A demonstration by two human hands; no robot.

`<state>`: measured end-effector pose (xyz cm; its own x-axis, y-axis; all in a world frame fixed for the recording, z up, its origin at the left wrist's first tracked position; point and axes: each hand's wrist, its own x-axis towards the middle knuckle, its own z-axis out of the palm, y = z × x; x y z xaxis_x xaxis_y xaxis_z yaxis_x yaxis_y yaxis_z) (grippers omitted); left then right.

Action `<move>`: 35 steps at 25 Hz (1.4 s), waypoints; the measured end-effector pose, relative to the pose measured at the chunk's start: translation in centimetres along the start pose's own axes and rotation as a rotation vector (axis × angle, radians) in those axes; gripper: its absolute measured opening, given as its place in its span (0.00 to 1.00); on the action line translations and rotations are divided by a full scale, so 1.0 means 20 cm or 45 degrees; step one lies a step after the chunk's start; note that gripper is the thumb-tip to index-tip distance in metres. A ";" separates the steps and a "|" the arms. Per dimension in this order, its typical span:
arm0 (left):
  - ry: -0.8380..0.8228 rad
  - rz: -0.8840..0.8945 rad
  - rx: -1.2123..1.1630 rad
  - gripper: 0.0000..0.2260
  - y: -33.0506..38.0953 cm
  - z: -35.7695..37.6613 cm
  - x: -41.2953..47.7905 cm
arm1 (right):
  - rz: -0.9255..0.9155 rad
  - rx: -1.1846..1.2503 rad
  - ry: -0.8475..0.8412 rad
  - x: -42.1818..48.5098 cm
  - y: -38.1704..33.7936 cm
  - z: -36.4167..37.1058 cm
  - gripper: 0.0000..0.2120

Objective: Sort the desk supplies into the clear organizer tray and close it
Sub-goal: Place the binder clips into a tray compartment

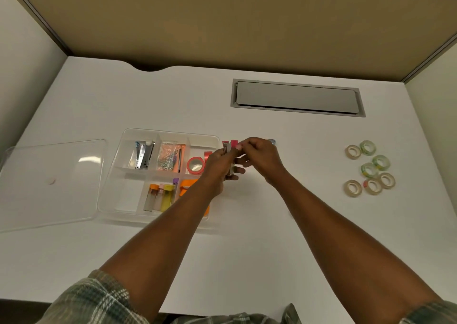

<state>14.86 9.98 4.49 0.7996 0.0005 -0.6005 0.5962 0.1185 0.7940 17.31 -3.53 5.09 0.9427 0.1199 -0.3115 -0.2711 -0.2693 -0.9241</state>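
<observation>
**Both hands gathering small pink-topped items beside the tray**

The clear organizer tray (128, 135) is sitting open on the white desk (247, 249), left of centre. In its far row, a stapler (143, 156) is lying in the left compartment, a packet of coloured paper clips (170, 159) is filling the middle one, and a pink tape roll (195, 166) is resting in the right one. In the near row, several capped tubes (160, 197) with orange, pink, yellow and purple tops are standing side by side, and an orange item (189, 184) next to them is partly hidden by the left forearm.

Just beside the tray's right edge, the left hand (217, 165) is clamping a small bundle of pink-topped grey pieces (230, 146), fingers wrapped around it. The right hand (259, 156) is meeting it from the other side, its fingertips (238, 146) pinching the bundle's top. What the pieces are is too small to tell. A bluish object (272, 141) is peeking out behind the right hand.

The clear lid (49, 182) is lying flat to the left of the tray, its edge close to the tray's. Well apart on the right, seven tape rolls (369, 169) are clustering loosely, some beige, some green. A grey cable hatch (296, 97) is set into the desk farther back.
</observation>
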 end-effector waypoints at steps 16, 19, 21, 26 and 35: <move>0.211 0.000 -0.078 0.06 -0.01 -0.37 -0.06 | -0.100 -1.737 0.110 0.24 0.30 -0.03 0.15; 0.211 -0.008 -0.097 0.07 0.00 -0.45 -0.07 | -0.027 -1.470 0.192 0.24 0.32 0.02 0.13; 0.230 0.001 -0.096 0.07 0.01 -0.52 -0.06 | 0.064 -1.019 0.331 0.24 0.28 0.03 0.15; 0.293 0.031 -0.154 0.09 0.05 -0.77 -0.06 | 0.231 0.299 0.404 0.21 0.01 0.19 0.13; 0.606 0.012 -0.184 0.11 0.16 -1.23 -0.01 | 0.474 0.623 -0.177 0.11 -0.36 1.07 0.15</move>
<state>14.78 34.87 4.84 0.6634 0.4516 -0.5966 0.5460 0.2530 0.7987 17.11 19.18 6.31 0.7427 0.2340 -0.6274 -0.6650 0.1477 -0.7321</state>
